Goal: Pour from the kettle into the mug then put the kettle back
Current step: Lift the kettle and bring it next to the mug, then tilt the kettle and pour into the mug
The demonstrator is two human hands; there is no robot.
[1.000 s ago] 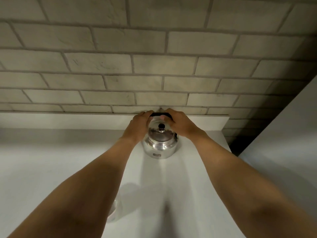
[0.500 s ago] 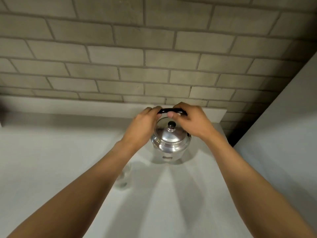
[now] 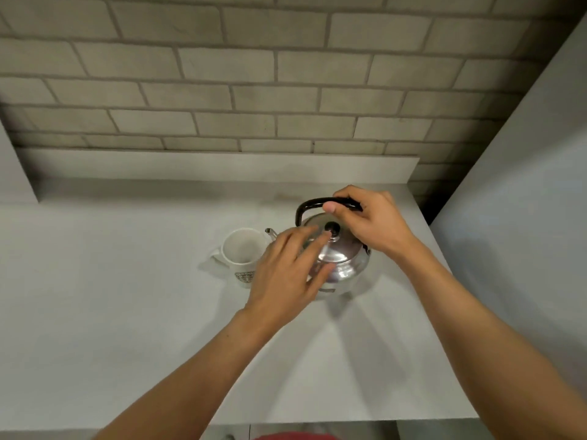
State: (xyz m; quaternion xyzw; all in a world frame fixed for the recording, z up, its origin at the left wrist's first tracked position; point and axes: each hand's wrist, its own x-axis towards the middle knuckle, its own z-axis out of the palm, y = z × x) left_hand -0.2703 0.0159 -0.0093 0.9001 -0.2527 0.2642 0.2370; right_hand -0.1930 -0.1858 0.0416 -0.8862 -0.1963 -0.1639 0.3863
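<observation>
A shiny metal kettle (image 3: 344, 263) with a black arched handle and a black lid knob stands on the grey counter (image 3: 127, 296), its spout pointing left. Right beside the spout stands a white mug (image 3: 243, 252), upright and empty, with a small dark logo on its front. My right hand (image 3: 373, 222) is closed around the top of the kettle's handle. My left hand (image 3: 290, 274) lies spread over the kettle's left side, fingertips reaching the lid near the knob; it hides part of the kettle body and the mug's right edge.
A grey brick wall (image 3: 254, 90) with a low white ledge (image 3: 222, 166) runs behind the counter. A tall pale panel (image 3: 524, 217) rises at the right. The counter's right edge lies close to the kettle, its front edge near me.
My view has tilted down and back, so the mug now shows fully. My left hand has come off the handle and rests with fingers spread on the lid. My right hand keeps its grip.
</observation>
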